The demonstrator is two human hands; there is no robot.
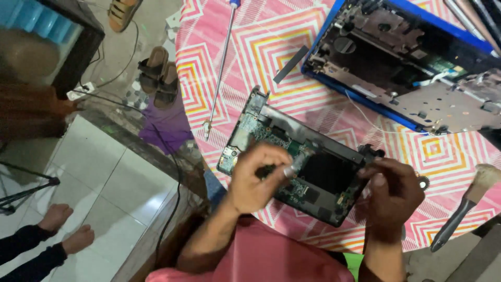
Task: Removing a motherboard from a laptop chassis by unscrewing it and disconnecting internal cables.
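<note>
- A small silver-tipped tool point(288, 171), probably a short screwdriver though blurred, is pinched between the fingers point(271, 156) of the left hand point(255, 177), its tip held over the green circuit board point(261, 137).
- The near right corner of the opened laptop base point(302, 162) is gripped by the right hand point(391, 193), whose fingers are curled tight against the black frame.
- The laptop base is laid at the near edge of the table, on a pink patterned cloth point(271, 47), partly overhanging toward the person's lap.
- A long screwdriver point(222, 65) is laid to the left of it, a blue laptop shell point(412, 68) beyond it, and a brush point(467, 201) to the right.
- A slip of the tool tip is judged the main risk: board traces or a connector could be scratched if pressure is misplaced.
- The base could tip off the table edge if the right hand's grip is loosened.
- A small freed part would likely be lost against the busy cloth pattern.
</note>
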